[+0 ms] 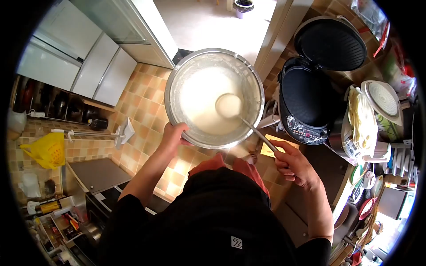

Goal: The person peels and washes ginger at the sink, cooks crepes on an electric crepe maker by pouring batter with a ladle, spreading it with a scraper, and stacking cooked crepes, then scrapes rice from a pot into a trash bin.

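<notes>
A large metal bowl of pale, runny batter is held up in front of my body. My left hand grips its lower left rim, thumb on the rim and fingers partly hidden beneath. In my right hand is the long handle of a ladle, fingers wrapped round it. The ladle's round head rests in the batter, right of the bowl's middle, and looks full of batter or coated with it. Its handle crosses the bowl's lower right rim.
On the right counter an electric griddle stands with its lid raised. Beside it are pale noodle-like strands and a white round lid. A white fridge stands at left, a doorway ahead. A yellow bag hangs at far left.
</notes>
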{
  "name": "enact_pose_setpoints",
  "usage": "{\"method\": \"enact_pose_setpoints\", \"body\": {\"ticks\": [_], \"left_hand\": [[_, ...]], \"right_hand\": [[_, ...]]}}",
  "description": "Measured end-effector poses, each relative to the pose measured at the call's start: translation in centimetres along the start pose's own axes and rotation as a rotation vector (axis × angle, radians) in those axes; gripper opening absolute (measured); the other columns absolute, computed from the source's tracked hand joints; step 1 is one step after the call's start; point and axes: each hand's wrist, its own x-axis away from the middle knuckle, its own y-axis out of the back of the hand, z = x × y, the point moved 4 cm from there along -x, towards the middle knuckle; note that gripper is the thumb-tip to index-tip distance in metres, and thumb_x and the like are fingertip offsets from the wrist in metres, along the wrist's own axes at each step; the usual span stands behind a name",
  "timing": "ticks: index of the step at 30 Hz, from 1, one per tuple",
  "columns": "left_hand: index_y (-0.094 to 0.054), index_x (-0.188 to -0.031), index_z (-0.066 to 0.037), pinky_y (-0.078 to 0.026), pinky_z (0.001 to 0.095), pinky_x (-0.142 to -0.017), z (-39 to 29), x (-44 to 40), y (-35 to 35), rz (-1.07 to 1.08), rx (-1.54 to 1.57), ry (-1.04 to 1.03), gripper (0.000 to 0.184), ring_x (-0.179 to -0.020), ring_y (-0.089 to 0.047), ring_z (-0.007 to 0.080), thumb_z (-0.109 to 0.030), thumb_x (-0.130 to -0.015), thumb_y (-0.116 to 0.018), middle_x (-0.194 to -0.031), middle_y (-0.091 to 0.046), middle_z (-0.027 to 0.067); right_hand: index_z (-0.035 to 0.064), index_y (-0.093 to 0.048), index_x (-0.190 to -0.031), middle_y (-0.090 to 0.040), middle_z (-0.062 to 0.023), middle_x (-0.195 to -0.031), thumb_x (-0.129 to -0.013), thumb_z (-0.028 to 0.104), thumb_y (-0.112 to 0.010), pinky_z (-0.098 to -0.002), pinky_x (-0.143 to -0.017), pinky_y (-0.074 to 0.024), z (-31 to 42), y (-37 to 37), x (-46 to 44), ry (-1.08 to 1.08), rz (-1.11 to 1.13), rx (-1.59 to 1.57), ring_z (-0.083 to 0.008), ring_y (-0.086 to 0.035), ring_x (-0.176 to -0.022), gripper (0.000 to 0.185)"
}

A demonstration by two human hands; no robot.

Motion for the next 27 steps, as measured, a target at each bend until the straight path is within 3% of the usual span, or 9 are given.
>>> {"method": "enact_pose_setpoints", "body": {"ticks": [12, 18, 27], "left_hand": [[-0.053, -0.113, 0.008, -0.061, 0.0341, -0.056, -3.6, 0.0, -7.9, 0.061, 0.049, -0.038, 0.036, -0.082, -0.068, 0.0268, -0.014, -0.083, -0.055, -0.102, -0.063, 0.0162], [-0.053, -0.112, 0.008, -0.062, 0.0352, -0.061, -4.8, -0.7, -12.7, 0.077, 0.116, -0.078, 0.037, -0.082, -0.068, 0.0268, -0.014, -0.083, -0.056, -0.100, -0.064, 0.0158], [-0.054, -0.110, 0.007, -0.063, 0.0365, -0.065, -3.5, -2.1, -12.1, -0.018, 0.131, -0.010, 0.035, -0.085, -0.069, 0.0285, -0.014, -0.083, -0.057, -0.101, -0.065, 0.0168]], "right_hand": [[0.0086, -0.043, -0.142, -0.035, 0.0053, -0.063, -0.098, 0.010, -0.049, -0.0167, -0.035, -0.0198, 4.6, 5.9, 4.7, 0.044, -0.033, -0.123, -0.0002, -0.027, -0.042, 0.044], [0.0065, -0.045, -0.140, -0.035, 0.0050, -0.062, -0.099, 0.010, -0.046, -0.0155, -0.032, -0.0202, 8.1, 9.1, 10.5, 0.187, -0.138, -0.091, 0.0000, -0.026, -0.040, 0.041], [0.0059, -0.045, -0.140, -0.033, 0.0075, -0.060, -0.098, 0.012, -0.048, -0.0158, -0.032, -0.0197, 7.1, 13.4, 13.4, 0.336, -0.394, 0.037, 0.0003, -0.027, -0.039, 0.042]]}}
